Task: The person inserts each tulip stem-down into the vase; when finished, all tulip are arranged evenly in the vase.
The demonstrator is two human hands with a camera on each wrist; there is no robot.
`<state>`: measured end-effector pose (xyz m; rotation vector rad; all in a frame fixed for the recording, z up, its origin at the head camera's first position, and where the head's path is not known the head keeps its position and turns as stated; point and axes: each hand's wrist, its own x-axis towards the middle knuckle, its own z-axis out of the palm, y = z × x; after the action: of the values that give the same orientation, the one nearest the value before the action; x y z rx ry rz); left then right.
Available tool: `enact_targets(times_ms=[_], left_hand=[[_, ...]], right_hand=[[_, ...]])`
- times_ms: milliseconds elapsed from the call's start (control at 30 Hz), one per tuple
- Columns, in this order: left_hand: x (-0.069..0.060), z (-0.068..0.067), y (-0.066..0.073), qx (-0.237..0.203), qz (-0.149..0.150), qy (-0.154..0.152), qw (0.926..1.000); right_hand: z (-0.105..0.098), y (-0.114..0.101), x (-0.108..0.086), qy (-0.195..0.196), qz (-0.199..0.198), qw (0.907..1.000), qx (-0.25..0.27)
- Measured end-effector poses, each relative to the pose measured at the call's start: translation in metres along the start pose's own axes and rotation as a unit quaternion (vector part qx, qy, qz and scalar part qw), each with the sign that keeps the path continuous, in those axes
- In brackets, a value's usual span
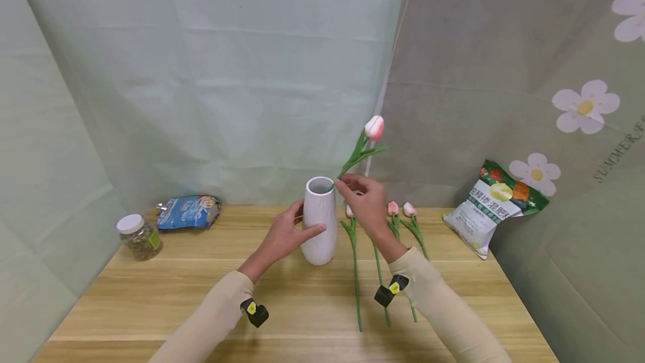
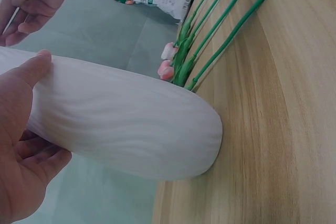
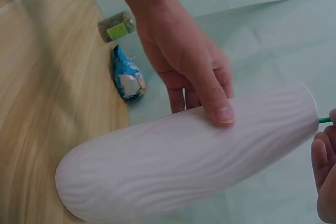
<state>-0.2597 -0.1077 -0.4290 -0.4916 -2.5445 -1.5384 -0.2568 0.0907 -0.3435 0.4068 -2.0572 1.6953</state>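
A white ribbed vase (image 1: 319,228) stands upright on the wooden table. My left hand (image 1: 288,233) holds its side, with the thumb across the front and the fingers reaching round behind. My right hand (image 1: 367,201) pinches the green stem of a pink-and-white tulip (image 1: 374,128) just above the vase's mouth. The stem's lower end dips into the opening, and the flower leans up to the right. In the right wrist view a short bit of green stem (image 3: 324,120) shows at the rim. Several more tulips (image 2: 184,66) lie on the table right of the vase, partly hidden by my right arm in the head view.
On the left are a clear jar with a white lid (image 1: 139,238) and a blue bag (image 1: 188,212). A white-and-green bag (image 1: 491,206) leans against the curtain at the right. Pale curtains (image 1: 242,83) rise behind the table (image 1: 282,324).
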Motion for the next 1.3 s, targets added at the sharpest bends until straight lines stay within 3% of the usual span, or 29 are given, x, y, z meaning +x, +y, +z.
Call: enact_targets(times_ms=[400,833,1067,1300], left_hand=[[0.002,-0.001,-0.001,0.000,0.003,0.000,1.0000],[0.001,-0.001,0.000,-0.001,0.004,-0.004,1.0000],[0.000,-0.001,0.000,-0.001,0.006,-0.003,1.0000],[0.000,-0.002,0.000,-0.002,-0.002,-0.009,1.0000]], right_hand=[[-0.002,-0.004,-0.003,-0.030,-0.005,0.9994,0.017],[-0.002,-0.005,-0.002,-0.050,-0.002,0.9987,-0.007],[0.000,0.027,0.005,-0.054,0.007,0.9984,-0.017],[-0.004,0.033,0.005,-0.065,-0.008,0.9977,-0.017]])
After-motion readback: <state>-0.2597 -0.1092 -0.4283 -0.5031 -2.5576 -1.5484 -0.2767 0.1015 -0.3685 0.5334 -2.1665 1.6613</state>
